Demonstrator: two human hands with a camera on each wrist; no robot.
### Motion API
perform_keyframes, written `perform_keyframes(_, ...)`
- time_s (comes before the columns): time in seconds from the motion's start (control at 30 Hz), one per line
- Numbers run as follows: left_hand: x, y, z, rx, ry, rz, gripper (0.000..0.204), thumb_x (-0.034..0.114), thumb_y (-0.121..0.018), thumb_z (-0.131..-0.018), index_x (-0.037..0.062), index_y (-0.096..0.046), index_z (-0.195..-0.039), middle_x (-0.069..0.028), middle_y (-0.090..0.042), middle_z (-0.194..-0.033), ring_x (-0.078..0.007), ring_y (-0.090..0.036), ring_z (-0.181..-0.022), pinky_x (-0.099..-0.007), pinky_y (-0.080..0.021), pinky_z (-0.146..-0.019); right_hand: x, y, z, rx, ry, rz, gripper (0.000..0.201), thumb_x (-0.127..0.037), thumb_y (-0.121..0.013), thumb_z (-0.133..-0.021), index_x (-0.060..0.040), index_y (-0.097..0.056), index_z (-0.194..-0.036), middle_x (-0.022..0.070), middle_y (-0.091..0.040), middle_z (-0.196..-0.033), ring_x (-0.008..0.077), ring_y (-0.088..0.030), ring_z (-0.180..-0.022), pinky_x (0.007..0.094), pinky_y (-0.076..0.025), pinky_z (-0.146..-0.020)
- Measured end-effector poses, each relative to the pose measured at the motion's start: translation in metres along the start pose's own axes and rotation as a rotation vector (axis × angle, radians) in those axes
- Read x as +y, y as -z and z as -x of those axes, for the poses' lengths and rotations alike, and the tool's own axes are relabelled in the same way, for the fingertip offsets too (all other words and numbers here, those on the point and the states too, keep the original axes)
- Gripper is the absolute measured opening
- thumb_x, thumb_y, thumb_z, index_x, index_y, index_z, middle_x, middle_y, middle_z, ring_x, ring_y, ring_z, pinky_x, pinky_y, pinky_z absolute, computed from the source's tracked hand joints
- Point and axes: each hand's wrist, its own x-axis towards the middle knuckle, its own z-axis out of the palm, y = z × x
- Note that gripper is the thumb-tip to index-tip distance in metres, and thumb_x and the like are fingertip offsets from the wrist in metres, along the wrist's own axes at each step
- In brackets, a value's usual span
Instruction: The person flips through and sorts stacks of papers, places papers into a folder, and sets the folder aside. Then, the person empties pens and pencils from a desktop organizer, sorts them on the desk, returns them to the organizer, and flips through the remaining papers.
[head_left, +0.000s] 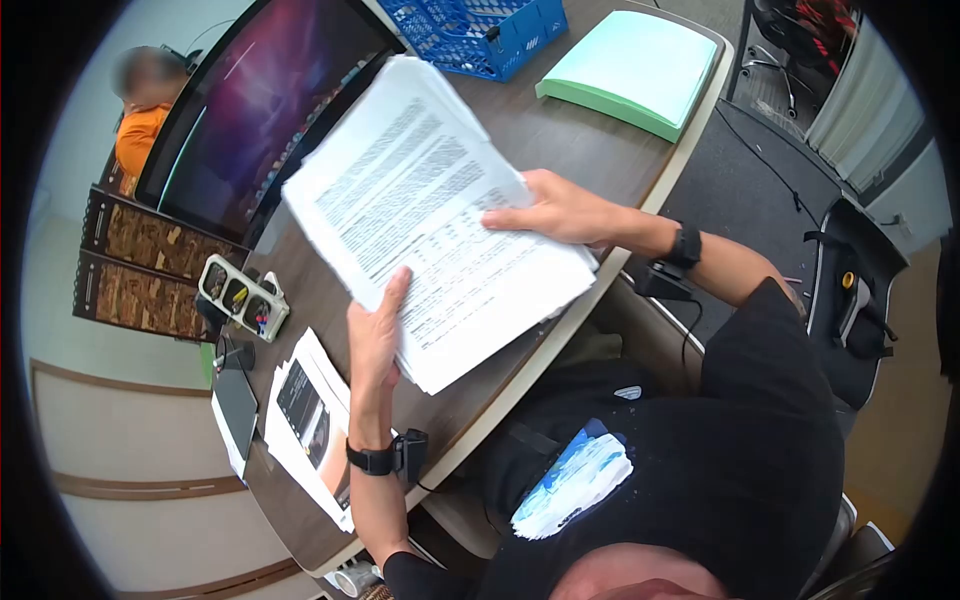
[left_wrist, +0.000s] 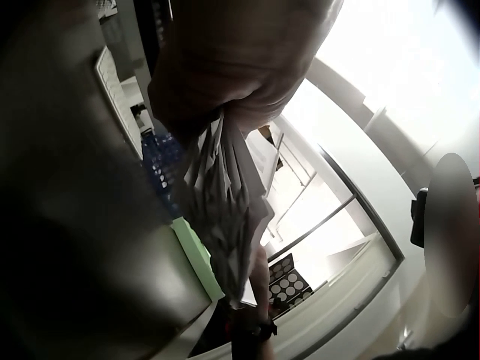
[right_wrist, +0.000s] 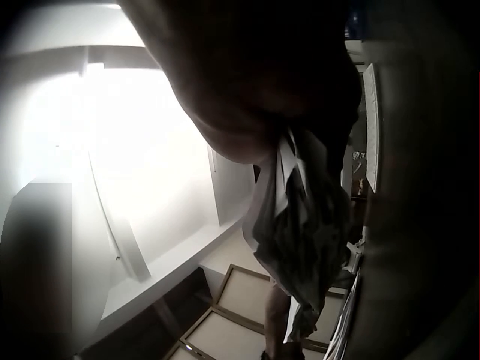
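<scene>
Left hand (head_left: 375, 338) and right hand (head_left: 562, 212) both pinch the paper stack (head_left: 440, 240), each thumb pressed on the top sheet while most of the other fingers are hidden behind the pages. The stack is over the desk (head_left: 530, 122), between the monitor (head_left: 265, 110) and the person's black shirt (head_left: 700, 450); whether any edge touches the desktop I cannot tell. Its sheets are white and thick in number, with dense dark print on the top page: close-set lines in the upper part, a looser block set out like rows and columns near the middle, then more lines below. The words are too small to read. Its outline is ragged, with corners and edges jutting past each other, most plainly at the far end and along the right side. Seen edge-on in the 2 wrist views, the sheets look wavy and buckled, with gaps between the leaves, and they bunch tightly where each hand grips them; there the edges look grey in the poor light.
</scene>
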Motion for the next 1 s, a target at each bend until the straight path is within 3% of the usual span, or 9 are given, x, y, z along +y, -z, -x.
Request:
perform_keyframes(0.13, -0.011, -0.039, -0.021, -0.156, 0.131, 0.248, 0.051, 0.020, -0.070, -0.108, -0.0125, -0.055, -0.144, -0.0219, -0.071, -0.133, -0.0216, -0.074, -0.109, -0.0319, -0.061, -0.093, 0.004, 0.019, 0.038, 0.208, -0.129, -0.132, 0.048, -0.022, -0.072, -0.107, 0.0102, -0.064, -0.142, 0.0189, -0.074, -0.132, 0.0196, -0.073, -0.115, 0.0341, -0.060, -0.098)
perform_keyframes(0.33, -0.046, -0.094, -0.032, -0.277, -0.057, -0.032, 0.052, 0.008, -0.067, -0.108, -0.0081, -0.044, -0.152, -0.0193, -0.067, -0.140, -0.0221, -0.067, -0.125, -0.0359, -0.054, -0.107, 0.033, 0.030, 0.079, 0.346, -0.164, -0.192, 0.044, -0.019, -0.070, -0.108, 0.0104, -0.064, -0.140, 0.0177, -0.075, -0.130, 0.0203, -0.073, -0.114, 0.0350, -0.060, -0.099)
perform_keyframes(0.57, -0.007, -0.125, -0.049, -0.498, -0.009, -0.069, 0.059, 0.013, -0.069, -0.109, -0.0058, -0.039, -0.156, -0.0209, -0.067, -0.141, -0.0221, -0.067, -0.126, -0.0358, -0.056, -0.105, 0.020, 0.070, 0.127, 0.470, -0.053, 0.027, 0.044, -0.020, -0.069, -0.109, 0.0084, -0.063, -0.142, 0.0157, -0.075, -0.129, 0.0189, -0.071, -0.115, 0.0341, -0.057, -0.100)
perform_keyframes(0.63, 0.007, -0.141, -0.068, -0.522, 0.167, -0.025, 0.061, 0.017, -0.069, -0.110, -0.0017, -0.037, -0.159, -0.0190, -0.067, -0.142, -0.0220, -0.067, -0.126, -0.0375, -0.057, -0.105, 0.013, 0.096, 0.145, 0.562, -0.065, 0.075, 0.043, -0.021, -0.071, -0.108, 0.0076, -0.065, -0.140, 0.0138, -0.076, -0.124, 0.0174, -0.071, -0.111, 0.0327, -0.057, -0.098)
perform_keyframes(0.67, 0.019, -0.148, -0.079, -0.464, 0.112, -0.242, 0.066, 0.023, -0.070, -0.110, 0.0033, -0.035, -0.162, -0.0186, -0.067, -0.144, -0.0219, -0.066, -0.130, -0.0395, -0.057, -0.103, 0.009, 0.110, 0.156, 0.609, -0.092, 0.094, 0.042, -0.021, -0.073, -0.108, 0.0072, -0.067, -0.138, 0.0131, -0.077, -0.122, 0.0169, -0.072, -0.108, 0.0321, -0.057, -0.097)
perform_keyframes(0.73, 0.008, -0.163, -0.109, -0.485, -0.206, -0.101, 0.066, 0.027, -0.072, -0.108, 0.0064, -0.039, -0.161, -0.0192, -0.068, -0.144, -0.0265, -0.067, -0.132, -0.0432, -0.056, -0.102, 0.007, 0.134, 0.177, 0.795, -0.079, 0.052, 0.040, -0.020, -0.074, -0.107, 0.0066, -0.069, -0.135, 0.0123, -0.077, -0.119, 0.0174, -0.073, -0.105, 0.0322, -0.057, -0.096)
perform_keyframes(0.77, 0.012, -0.173, -0.123, -0.482, -0.207, -0.102, 0.066, 0.027, -0.072, -0.108, 0.0064, -0.039, -0.161, -0.0192, -0.068, -0.144, -0.0265, -0.067, -0.132, -0.0432, -0.056, -0.102, 0.004, 0.143, 0.187, 0.890, -0.039, 0.062, 0.040, -0.020, -0.075, -0.106, 0.0072, -0.069, -0.135, 0.0122, -0.077, -0.120, 0.0175, -0.073, -0.106, 0.0323, -0.057, -0.096)
perform_keyframes(0.83, 0.020, -0.194, -0.149, -0.515, -0.772, -0.624, 0.062, 0.027, -0.073, -0.106, 0.0066, -0.046, -0.157, -0.0203, -0.067, -0.147, -0.0349, -0.065, -0.136, -0.0482, -0.052, -0.110, 0.006, 0.165, 0.206, 1.058, 0.046, 0.062, 0.042, -0.020, -0.074, -0.106, 0.0084, -0.068, -0.136, 0.0126, -0.076, -0.123, 0.0182, -0.072, -0.109, 0.0322, -0.056, -0.098)
perform_keyframes(1.0, 0.017, -0.259, -0.196, -0.580, -0.914, -0.776, 0.065, 0.037, -0.078, -0.102, 0.0121, -0.052, -0.156, -0.0198, -0.057, -0.159, -0.0462, -0.050, -0.150, -0.0639, -0.039, -0.123, 0.028, 0.211, 0.252, 1.316, 0.188, 0.001, 0.052, -0.015, -0.071, -0.108, 0.0118, -0.055, -0.149, 0.0169, -0.066, -0.145, 0.0215, -0.065, -0.128, 0.0323, -0.050, -0.110)
